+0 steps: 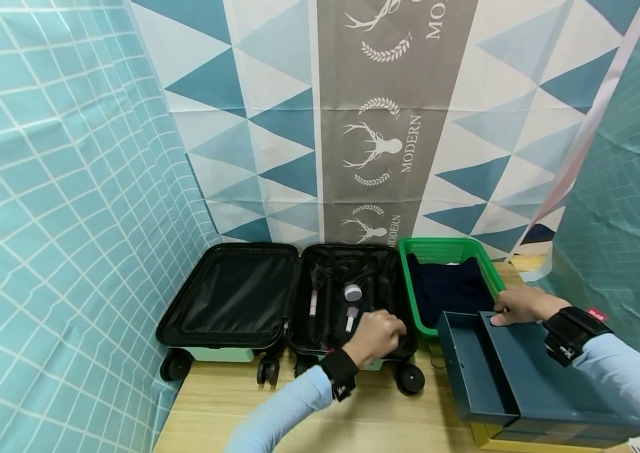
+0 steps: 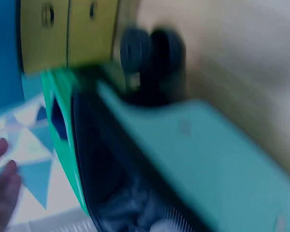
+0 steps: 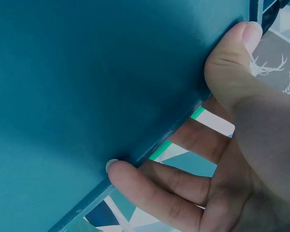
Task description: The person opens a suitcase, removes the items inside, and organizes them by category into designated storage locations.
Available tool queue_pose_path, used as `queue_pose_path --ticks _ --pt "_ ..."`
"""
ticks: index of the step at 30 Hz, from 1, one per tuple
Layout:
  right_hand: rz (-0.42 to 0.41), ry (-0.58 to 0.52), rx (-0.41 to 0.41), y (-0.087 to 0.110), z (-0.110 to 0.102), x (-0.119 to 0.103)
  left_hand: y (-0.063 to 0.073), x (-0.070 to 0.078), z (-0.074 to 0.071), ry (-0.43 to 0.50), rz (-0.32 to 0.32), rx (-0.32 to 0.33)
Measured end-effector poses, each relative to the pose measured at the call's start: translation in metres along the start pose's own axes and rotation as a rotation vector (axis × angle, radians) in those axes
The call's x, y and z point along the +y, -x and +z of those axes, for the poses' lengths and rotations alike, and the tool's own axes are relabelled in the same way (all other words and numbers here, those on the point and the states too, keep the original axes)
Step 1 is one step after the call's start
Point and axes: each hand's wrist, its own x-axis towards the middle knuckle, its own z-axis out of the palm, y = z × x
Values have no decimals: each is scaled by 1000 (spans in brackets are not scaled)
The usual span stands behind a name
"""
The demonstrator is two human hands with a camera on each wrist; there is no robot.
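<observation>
My right hand [image 1: 526,304] grips the far edge of a dark blue drawer box [image 1: 571,371], thumb on its top and fingers around the edge. The box's drawer [image 1: 475,371] is pulled out on the left side, its visible inside bare. My left hand [image 1: 375,336] hovers over the front rim of an open suitcase [image 1: 292,340], fingers loosely bent and holding nothing. Inside the suitcase's right half lie a pink tube [image 1: 313,303], a small round white-lidded jar [image 1: 353,292] and a small bottle [image 1: 351,319] with a purplish part.
Behind the drawer box stands a green basket [image 1: 408,296] with dark navy cloth [image 1: 450,286] in it. Something yellow [image 1: 490,437] sits beneath the box. The suitcase's left half [image 1: 229,296] lies open on the wooden table [image 1: 229,409], its black wheels [image 1: 410,379] facing the front.
</observation>
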Motion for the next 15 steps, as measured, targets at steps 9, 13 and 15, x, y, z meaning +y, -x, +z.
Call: queue_pose_path --ticks 9,13,15 --pt "-15 0 -6 0 -3 -4 -20 -67 6 -95 -350 -284" --pt "-9 14 -17 -2 1 -6 -8 -81 20 -81 -555 -525" --pt "10 12 -24 -3 4 -8 1 -84 25 -84 -621 -689"
